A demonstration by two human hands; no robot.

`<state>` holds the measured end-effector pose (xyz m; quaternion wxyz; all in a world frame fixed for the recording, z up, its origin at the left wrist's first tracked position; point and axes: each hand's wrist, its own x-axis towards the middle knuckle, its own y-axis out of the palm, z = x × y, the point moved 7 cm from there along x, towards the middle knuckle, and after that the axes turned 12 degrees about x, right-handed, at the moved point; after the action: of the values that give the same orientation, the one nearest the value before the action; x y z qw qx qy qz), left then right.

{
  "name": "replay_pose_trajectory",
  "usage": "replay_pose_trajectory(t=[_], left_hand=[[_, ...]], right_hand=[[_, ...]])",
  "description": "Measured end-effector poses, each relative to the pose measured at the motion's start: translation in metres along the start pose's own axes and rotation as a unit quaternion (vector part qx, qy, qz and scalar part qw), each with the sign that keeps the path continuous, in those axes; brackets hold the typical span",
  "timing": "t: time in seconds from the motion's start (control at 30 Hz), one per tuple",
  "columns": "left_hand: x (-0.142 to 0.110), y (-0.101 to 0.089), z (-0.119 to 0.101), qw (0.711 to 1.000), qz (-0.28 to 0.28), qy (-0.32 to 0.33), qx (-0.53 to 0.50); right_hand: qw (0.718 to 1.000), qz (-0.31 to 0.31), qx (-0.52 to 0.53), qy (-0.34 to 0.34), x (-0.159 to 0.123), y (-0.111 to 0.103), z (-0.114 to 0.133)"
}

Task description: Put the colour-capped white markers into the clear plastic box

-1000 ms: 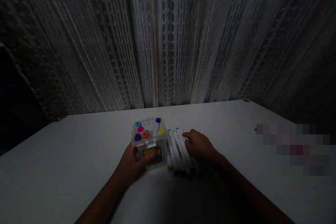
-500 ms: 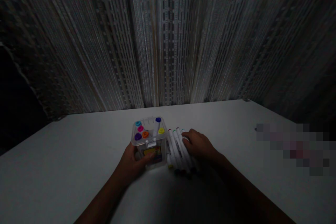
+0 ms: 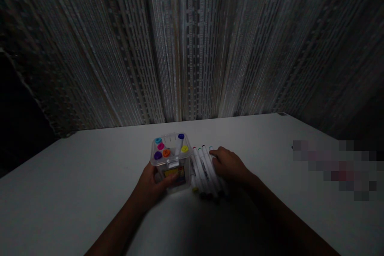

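Observation:
A clear plastic box stands on the white table, with several markers upright in it. Their caps are blue, pink, purple, orange and yellow, and one dark-blue-capped marker leans. My left hand grips the box from its left front, thumb across the coloured label. Right beside the box lies a row of white markers, side by side, tips in red, green, black and light blue at the far end. My right hand is closed at the row's right side, index finger on the far end of the rightmost marker; its other fingers are partly hidden.
The white table runs back to a hanging string curtain. A blurred, pixelated patch covers something at the right side of the table. The scene is dim, with a dark shadow over the near table.
My right hand has shifted very slightly right, with its index finger a little straighter at the marker's end. My left hand and the box stay in place.

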<state>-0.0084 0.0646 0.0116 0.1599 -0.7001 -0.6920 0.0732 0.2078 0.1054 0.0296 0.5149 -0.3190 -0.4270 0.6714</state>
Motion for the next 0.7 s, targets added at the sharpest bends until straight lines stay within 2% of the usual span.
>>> replay_pose_trajectory(t=[0.4,0.7], left_hand=[[-0.0010,-0.0004,-0.0024,1.000,-0.006,0.002,0.006],[-0.0021,0.0007,-0.0067,1.000,0.000,-0.001,0.014]], right_hand=[[1.000,-0.011,0.005,0.013,0.0016,0.0008,-0.0068],[0.999,0.001,0.032,-0.026,-0.0011,-0.0007,0.0025]])
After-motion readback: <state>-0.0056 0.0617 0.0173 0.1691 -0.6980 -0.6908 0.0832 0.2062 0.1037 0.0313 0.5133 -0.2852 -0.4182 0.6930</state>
